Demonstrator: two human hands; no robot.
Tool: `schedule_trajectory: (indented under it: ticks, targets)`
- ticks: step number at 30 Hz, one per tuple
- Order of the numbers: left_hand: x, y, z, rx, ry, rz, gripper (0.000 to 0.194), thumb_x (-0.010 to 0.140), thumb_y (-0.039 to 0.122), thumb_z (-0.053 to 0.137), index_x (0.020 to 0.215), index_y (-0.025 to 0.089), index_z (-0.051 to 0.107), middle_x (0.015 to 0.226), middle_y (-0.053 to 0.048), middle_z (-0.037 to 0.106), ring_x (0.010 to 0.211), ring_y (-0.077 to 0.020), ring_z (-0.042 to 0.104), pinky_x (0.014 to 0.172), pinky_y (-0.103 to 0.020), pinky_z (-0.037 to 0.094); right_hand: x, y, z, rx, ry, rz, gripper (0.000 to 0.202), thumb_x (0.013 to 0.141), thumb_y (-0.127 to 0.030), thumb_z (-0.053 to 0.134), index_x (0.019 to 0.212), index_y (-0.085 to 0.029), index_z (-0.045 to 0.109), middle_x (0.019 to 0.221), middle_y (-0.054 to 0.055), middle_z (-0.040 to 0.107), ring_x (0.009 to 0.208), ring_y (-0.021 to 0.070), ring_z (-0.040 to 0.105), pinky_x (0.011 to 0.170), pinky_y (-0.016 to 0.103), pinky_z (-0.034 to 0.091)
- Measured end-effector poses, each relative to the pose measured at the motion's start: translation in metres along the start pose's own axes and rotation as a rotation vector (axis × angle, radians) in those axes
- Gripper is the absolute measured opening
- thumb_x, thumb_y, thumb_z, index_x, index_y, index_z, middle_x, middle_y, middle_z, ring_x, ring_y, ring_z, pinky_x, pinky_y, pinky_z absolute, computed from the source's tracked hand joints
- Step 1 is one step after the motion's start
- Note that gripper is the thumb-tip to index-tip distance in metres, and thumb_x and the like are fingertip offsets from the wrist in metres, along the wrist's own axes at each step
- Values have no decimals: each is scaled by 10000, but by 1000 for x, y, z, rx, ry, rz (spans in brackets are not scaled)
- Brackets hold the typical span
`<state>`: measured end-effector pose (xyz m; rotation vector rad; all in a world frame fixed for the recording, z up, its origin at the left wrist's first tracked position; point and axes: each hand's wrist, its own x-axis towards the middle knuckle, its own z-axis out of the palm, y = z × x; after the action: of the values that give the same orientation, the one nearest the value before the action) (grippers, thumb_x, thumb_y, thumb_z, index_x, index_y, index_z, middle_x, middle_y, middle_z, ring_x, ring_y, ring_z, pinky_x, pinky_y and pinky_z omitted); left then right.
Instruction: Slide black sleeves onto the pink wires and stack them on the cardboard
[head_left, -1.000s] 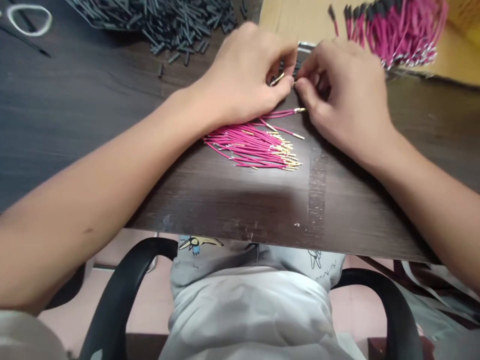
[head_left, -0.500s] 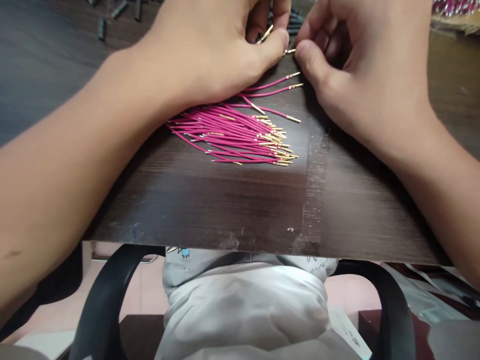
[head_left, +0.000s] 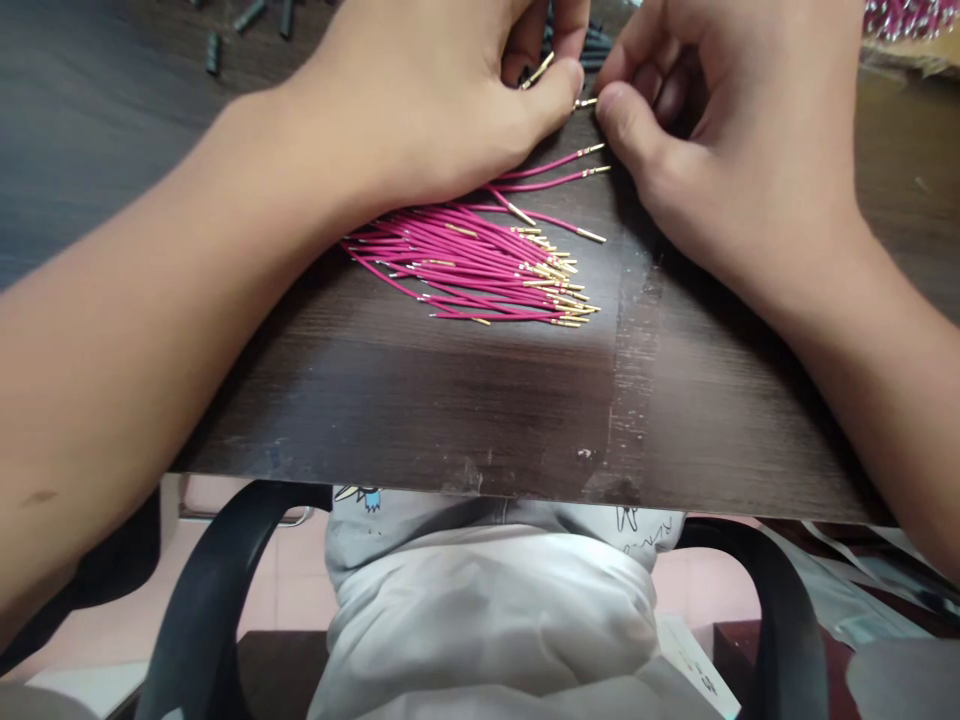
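A loose bundle of pink wires (head_left: 480, 265) with gold pin ends lies on the dark wooden table (head_left: 420, 400). My left hand (head_left: 442, 100) rests over the bundle's far end and pinches a pink wire, its gold pin (head_left: 537, 72) sticking out between the fingers. My right hand (head_left: 720, 130) faces it, thumb and forefinger closed on a small gold-tipped piece (head_left: 586, 102) that touches the left thumb. What black part sits behind the fingers is mostly hidden.
Several short black sleeves (head_left: 247, 15) lie scattered at the table's far left. More pink wires (head_left: 911, 15) show at the top right corner. The table's near edge runs across the middle, with black chair armrests (head_left: 217, 590) and my lap below.
The view dropped between the earliest frame and half a second ago, so the hands sit near the top edge. Since then both hands hold nearly still, fingertips together.
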<state>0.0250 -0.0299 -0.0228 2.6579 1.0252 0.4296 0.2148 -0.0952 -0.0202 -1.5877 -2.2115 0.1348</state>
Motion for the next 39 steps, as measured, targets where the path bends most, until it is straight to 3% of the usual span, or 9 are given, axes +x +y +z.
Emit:
schedule_trajectory:
  ticks: [8, 21, 39]
  targets:
    - [1, 2, -2, 12, -30, -13, 458, 928, 330, 410, 1238, 97, 654, 848, 4, 481, 960, -191, 631, 861, -341, 367, 0, 1, -2, 23, -4, 5, 280, 890, -189, 503, 1041, -82, 713, 859, 24, 581, 818, 147, 555, 771, 276, 382]
    - [1, -1, 0, 13, -8, 23, 424, 934, 293, 441, 1230, 82, 660, 828, -20, 494, 898, -216, 626, 816, -365, 373, -2, 0, -1, 36, 18, -7, 272, 878, -157, 515, 1047, -86, 716, 819, 25, 574, 801, 153, 565, 784, 275, 403]
    - [1, -6, 3, -17, 52, 87, 305, 916, 274, 476, 1055, 102, 688, 765, -3, 467, 723, -104, 459, 737, -315, 291, -2, 1, 0, 23, 39, -28, 255, 875, -137, 533, 1051, -83, 709, 885, 63, 635, 873, 202, 621, 805, 310, 441]
